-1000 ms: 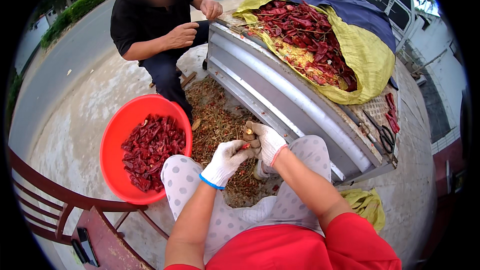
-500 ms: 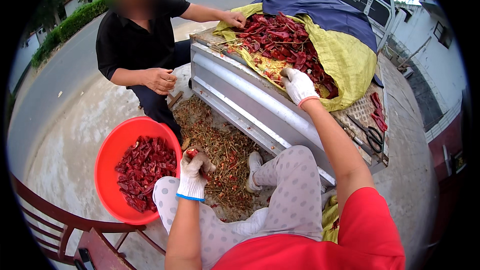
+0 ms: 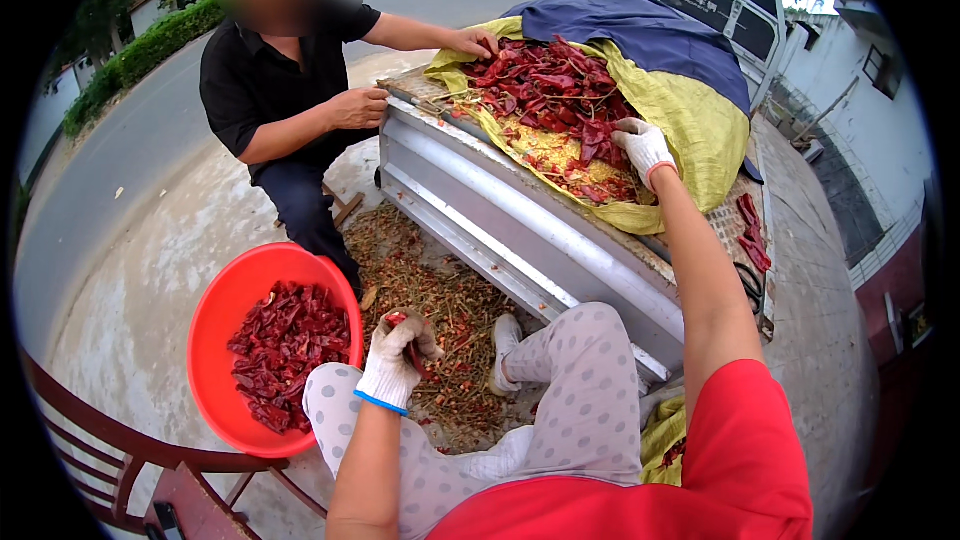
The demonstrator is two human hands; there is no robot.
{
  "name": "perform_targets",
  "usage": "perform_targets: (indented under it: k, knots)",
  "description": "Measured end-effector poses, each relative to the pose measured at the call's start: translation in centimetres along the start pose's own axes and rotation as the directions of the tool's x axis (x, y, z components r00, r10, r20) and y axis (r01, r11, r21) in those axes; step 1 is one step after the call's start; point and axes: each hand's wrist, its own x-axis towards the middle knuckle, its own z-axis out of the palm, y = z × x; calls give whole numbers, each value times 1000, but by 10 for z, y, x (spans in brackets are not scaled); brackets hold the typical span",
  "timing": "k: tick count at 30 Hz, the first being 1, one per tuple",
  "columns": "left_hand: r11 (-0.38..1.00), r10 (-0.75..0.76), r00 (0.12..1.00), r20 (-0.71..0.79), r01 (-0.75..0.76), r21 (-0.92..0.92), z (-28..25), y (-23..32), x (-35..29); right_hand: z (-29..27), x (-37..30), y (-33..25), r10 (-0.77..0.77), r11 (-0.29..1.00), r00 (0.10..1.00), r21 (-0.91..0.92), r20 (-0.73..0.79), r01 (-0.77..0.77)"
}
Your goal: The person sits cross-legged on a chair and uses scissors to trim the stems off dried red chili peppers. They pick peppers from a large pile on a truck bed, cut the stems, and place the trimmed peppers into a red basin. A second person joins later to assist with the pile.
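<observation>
1. from my remote seat i see the two gloved hands well apart; the left hand [image 3: 398, 355] is held low, just beyond the left knee, its fingers curled around red pepper pieces [image 3: 397, 319]; red shows above the fingers and below them.
2. the right hand [image 3: 642, 145] is stretched out to the dried peppers [image 3: 555, 80], its fingertips at the near right part of the heap; i cannot tell whether they have closed on one.
3. that heap lies in the mouth of an open yellow sack [image 3: 705, 145] on the truck bed [image 3: 530, 215]; pale yellow seeds [image 3: 535, 145] lie along its near side; a dark blue cloth [image 3: 640, 30] covers the sack's far part.
4. on my left stands a red basin [image 3: 212, 360] with more peppers [image 3: 290, 350] inside; beside it a litter of stems [image 3: 465, 340] spreads over the ground.
5. across from me a co-worker [image 3: 280, 100] in black has one arm out to the heap's far edge; scissors [image 3: 750, 285] and a few loose peppers [image 3: 753, 232] lie at the bed's right end.
</observation>
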Motion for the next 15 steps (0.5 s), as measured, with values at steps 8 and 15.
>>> perform_targets:
  k: [8,15]
  knots:
    - [980,-174,983,49,178,-91,-4,-5,1,-1,-36,-35,68,607,985,777,158,-166]
    - [937,-246,941,232,292,-193,-3,-7,-5,65,-160,-83,-127,825,930,557,345,-94]
